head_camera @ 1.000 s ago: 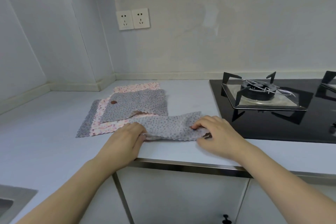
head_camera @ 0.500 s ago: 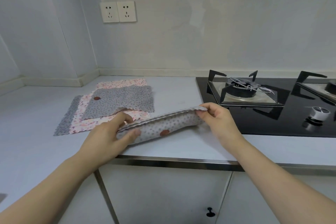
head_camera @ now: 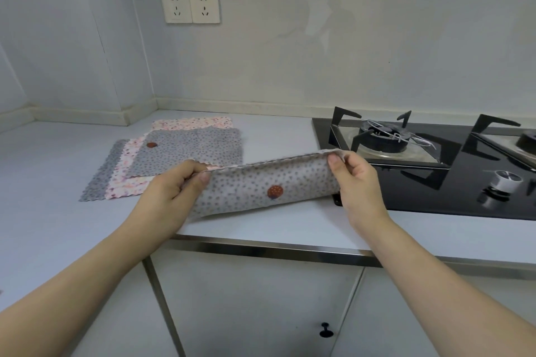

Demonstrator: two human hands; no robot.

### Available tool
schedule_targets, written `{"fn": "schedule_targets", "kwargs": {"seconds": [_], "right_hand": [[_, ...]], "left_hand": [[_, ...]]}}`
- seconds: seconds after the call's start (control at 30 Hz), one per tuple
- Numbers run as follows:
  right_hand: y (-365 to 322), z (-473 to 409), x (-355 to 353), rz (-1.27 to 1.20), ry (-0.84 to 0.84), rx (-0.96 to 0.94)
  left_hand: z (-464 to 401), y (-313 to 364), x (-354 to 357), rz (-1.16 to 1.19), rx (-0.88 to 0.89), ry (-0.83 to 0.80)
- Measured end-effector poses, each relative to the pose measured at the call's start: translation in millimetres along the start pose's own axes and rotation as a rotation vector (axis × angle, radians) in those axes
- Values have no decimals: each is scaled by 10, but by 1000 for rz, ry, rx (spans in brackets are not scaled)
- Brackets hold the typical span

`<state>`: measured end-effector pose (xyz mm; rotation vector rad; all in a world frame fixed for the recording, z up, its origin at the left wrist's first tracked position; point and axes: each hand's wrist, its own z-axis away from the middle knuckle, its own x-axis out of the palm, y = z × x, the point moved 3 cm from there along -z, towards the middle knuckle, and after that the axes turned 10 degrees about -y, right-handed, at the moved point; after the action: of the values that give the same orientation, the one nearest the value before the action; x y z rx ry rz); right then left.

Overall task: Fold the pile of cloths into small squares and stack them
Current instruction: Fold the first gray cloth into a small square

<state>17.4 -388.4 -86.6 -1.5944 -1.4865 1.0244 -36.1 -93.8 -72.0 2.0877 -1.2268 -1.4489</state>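
Pinching the two ends of a grey dotted cloth (head_camera: 261, 185), the left hand (head_camera: 171, 191) and the right hand (head_camera: 355, 180) hold its top edge lifted above the worktop (head_camera: 43, 182), thumbs and fingertips clamped on the zigzag hem. The cloth's lower part sags to the worktop near the front edge, where a metal strip (head_camera: 261, 249) runs along the rim. A reddish round patch shows on its near face; no writing can be read on it. Behind and to the left, the pile of cloths (head_camera: 185, 151) lies flat, grey and pink flowered pieces overlapping, the top grey one carrying a similar reddish patch. Bare worktop stretches left of the pile toward the corner. Just right of the held cloth sits a black glass hob (head_camera: 435, 197), its edge touching or nearly touching the cloth's right end, with a burner (head_camera: 383, 136) and a knob (head_camera: 506, 180). Two wall sockets (head_camera: 190, 6) are mounted above. Cupboard doors (head_camera: 255, 304) lie below the worktop.
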Motion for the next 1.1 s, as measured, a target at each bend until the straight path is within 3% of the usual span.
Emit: {"fn": "schedule_targets", "kwargs": {"seconds": [0.33, 0.73, 0.83, 0.93, 1.1], "right_hand": [[-87, 51, -12, 57, 47, -35], [-529, -47, -5, 85, 4, -100], [-540, -277, 40, 93, -10, -42], [-357, -480, 147, 231, -45, 59], [7, -641, 389, 397, -110, 217]], "left_hand": [[-30, -47, 21, 84, -43, -13], [-89, 143, -263, 160, -109, 103], [-110, 88, -336, 194, -138, 127], [-99, 12, -324, 4, -199, 87], [-59, -172, -303, -123, -223, 85]]}}
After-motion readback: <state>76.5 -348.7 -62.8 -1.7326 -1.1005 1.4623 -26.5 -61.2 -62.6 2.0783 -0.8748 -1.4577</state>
